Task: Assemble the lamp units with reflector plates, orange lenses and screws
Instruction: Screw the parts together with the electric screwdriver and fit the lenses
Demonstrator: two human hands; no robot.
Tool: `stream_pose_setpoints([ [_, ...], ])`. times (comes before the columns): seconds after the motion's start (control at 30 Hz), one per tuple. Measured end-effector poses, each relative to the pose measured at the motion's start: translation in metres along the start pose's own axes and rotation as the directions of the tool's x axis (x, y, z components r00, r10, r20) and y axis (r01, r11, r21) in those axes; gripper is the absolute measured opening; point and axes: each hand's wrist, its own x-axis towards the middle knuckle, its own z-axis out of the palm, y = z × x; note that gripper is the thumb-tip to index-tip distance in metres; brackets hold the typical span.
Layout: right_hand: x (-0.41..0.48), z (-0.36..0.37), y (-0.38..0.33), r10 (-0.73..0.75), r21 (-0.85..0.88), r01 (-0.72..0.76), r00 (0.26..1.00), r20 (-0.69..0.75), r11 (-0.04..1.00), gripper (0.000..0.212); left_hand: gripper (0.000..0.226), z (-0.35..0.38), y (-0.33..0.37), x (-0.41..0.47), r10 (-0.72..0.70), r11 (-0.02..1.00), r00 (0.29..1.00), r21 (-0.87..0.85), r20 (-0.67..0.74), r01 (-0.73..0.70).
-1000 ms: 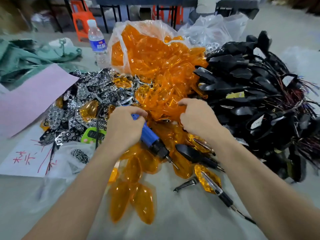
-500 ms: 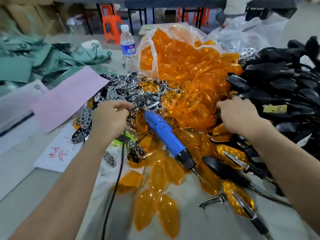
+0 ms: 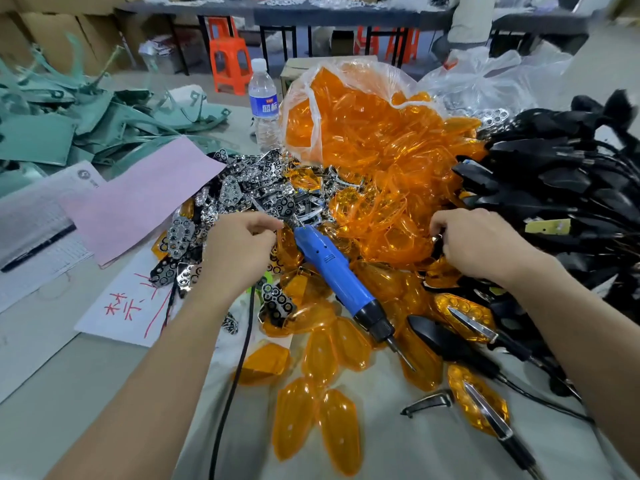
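Orange lenses (image 3: 381, 161) heaped at the centre of the worktop (image 3: 52, 393), spilling from a clear bag (image 3: 346, 77). Reflector plates (image 3: 242, 195) to the left, black lamp housings (image 3: 554, 188) to the right. Left hand (image 3: 239, 251) curls over the plates, right hand (image 3: 478, 244) over the lens edge. Whether either hand grips anything cannot be told. A blue screwdriver (image 3: 332, 275) lies between them.

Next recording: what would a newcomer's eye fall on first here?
The heap of orange lenses spilling from a clear bag at centre back. Next, the blue electric screwdriver lying across loose lenses between the left hand and right hand, with a black pile of lamp housings at right.
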Motion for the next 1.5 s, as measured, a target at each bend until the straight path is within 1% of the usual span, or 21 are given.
stream_pose_setpoints([
  [0.17, 0.001, -0.002, 0.002, 0.100, -0.227, -0.074, 0.989, 0.109, 0.971, 0.021, 0.032, 0.026, 0.018, 0.003, 0.068, 0.998, 0.993, 0.003, 0.098, -0.069],
  [0.27, -0.002, -0.006, 0.010, 0.129, -0.311, -0.077, 0.980, 0.153, 0.947, 0.034, 0.033, 0.032, 0.019, 0.005, 0.086, 0.996, 0.989, 0.026, 0.123, -0.090],
  [0.37, -0.002, -0.022, 0.014, 0.121, -0.175, -0.113, 0.992, 0.036, 0.978, 0.041, 0.032, 0.036, 0.019, 0.004, 0.082, 0.994, 0.987, 0.057, 0.139, -0.090],
  [0.47, 0.002, -0.048, 0.004, 0.112, 0.200, -0.081, 0.983, -0.146, 0.976, 0.028, 0.029, 0.042, 0.031, -0.001, 0.094, 0.995, 0.983, 0.010, 0.161, -0.097],
  [0.53, 0.000, -0.063, -0.019, 0.080, 0.356, 0.038, 0.947, -0.312, 0.934, 0.026, 0.024, 0.049, 0.045, -0.008, 0.128, 0.986, 0.971, -0.130, 0.202, -0.103],
  [0.6, -0.008, -0.073, -0.046, 0.040, 0.350, 0.129, 0.898, -0.438, 0.928, 0.033, 0.029, 0.052, 0.062, -0.017, 0.177, 0.919, 0.952, -0.389, 0.249, -0.069],
  [0.7, -0.019, -0.067, -0.061, 0.055, 0.432, 0.151, 0.902, -0.428, 0.889, 0.036, 0.042, 0.054, 0.080, -0.021, 0.259, 0.672, 0.913, -0.738, 0.315, 0.064],
  [0.77, -0.022, -0.053, -0.064, 0.010, 0.436, 0.165, 0.928, -0.372, 0.884, 0.031, 0.044, 0.060, 0.088, -0.021, 0.273, 0.728, 0.916, -0.686, 0.295, 0.004],
  [0.83, -0.020, -0.037, -0.062, -0.094, 0.187, 0.146, 0.960, -0.262, 0.971, 0.030, 0.041, 0.067, 0.089, -0.020, 0.228, 0.851, 0.953, -0.516, 0.201, -0.095],
  [0.9, -0.018, -0.026, -0.058, -0.111, 0.030, 0.112, 0.993, -0.042, 0.993, 0.030, 0.039, 0.068, 0.083, -0.017, 0.158, 0.910, 0.980, -0.404, 0.118, -0.098],
  [1.0, -0.010, -0.027, -0.051, -0.177, 0.256, 0.078, 0.902, 0.393, 0.964, 0.024, 0.035, 0.063, 0.066, -0.009, 0.076, 0.951, 0.993, -0.306, 0.092, -0.044],
  [1.03, -0.005, -0.028, -0.052, -0.230, 0.349, 0.076, 0.876, 0.425, 0.934, 0.021, 0.033, 0.061, 0.060, -0.005, 0.058, 0.956, 0.994, -0.290, 0.088, -0.030],
  [1.1, 0.012, -0.026, -0.058, -0.200, 0.398, 0.076, 0.939, 0.281, 0.914, 0.018, 0.032, 0.059, 0.053, 0.001, 0.017, 0.958, 0.997, -0.285, 0.074, 0.005],
  [1.13, 0.023, -0.024, -0.063, -0.114, 0.375, 0.056, 0.984, 0.134, 0.925, 0.022, 0.032, 0.059, 0.052, 0.003, -0.006, 0.957, 0.998, -0.288, 0.063, 0.024],
  [1.2, 0.044, -0.013, -0.075, 0.019, 0.256, 0.020, 0.989, -0.147, 0.967, 0.013, 0.032, 0.060, 0.050, 0.006, -0.035, 0.951, 0.998, -0.306, 0.053, 0.049],
  [1.23, 0.055, -0.007, -0.083, -0.005, 0.186, 0.040, 0.982, -0.189, 0.982, 0.018, 0.033, 0.060, 0.050, 0.007, -0.038, 0.949, 0.998, -0.312, 0.055, 0.053],
  [1.3, 0.073, 0.003, -0.098, -0.147, 0.027, 0.147, 0.989, 0.002, 0.989, 0.062, 0.033, 0.062, 0.049, 0.006, -0.009, 0.955, 0.998, -0.294, 0.059, 0.026],
  [1.33, 0.079, 0.009, -0.104, -0.192, -0.025, 0.194, 0.979, 0.074, 0.981, 0.069, 0.033, 0.063, 0.048, 0.007, 0.012, 0.962, 0.998, -0.274, 0.059, 0.005],
  [1.43, 0.087, 0.020, -0.107, -0.236, -0.098, 0.227, 0.968, -0.088, 0.969, 0.024, 0.037, 0.065, 0.043, 0.012, 0.045, 0.981, 0.997, -0.192, 0.070, -0.031],
  [1.47, 0.085, 0.019, -0.106, -0.227, -0.034, 0.225, 0.961, -0.159, 0.974, 0.011, 0.037, 0.064, 0.042, 0.013, 0.056, 0.986, 0.995, -0.159, 0.080, -0.043],
  [1.5, 0.082, 0.016, -0.104, -0.175, 0.131, 0.199, 0.969, -0.175, 0.971, 0.016, 0.037, 0.062, 0.042, 0.014, 0.076, 0.991, 0.993, -0.120, 0.091, -0.064],
])
